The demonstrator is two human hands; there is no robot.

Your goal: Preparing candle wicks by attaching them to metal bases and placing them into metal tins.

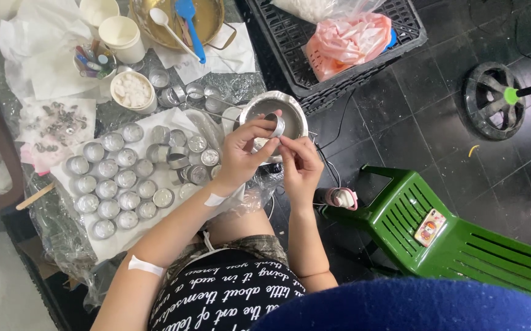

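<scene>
Left hand (pixel 241 153) pinches a small round silver metal cup (pixel 273 124) at its rim, held over the dented silver metal bowl (pixel 290 113). At about four o'clock from the cup, my right hand (pixel 299 162) closes its fingertips on something too small to make out, just beside the cup. I judge the cup wants holding level and the fingertips centred. At nine o'clock, rows of filled silver cups (pixel 118 184) sit on the plastic-covered counter (pixel 51 227).
</scene>
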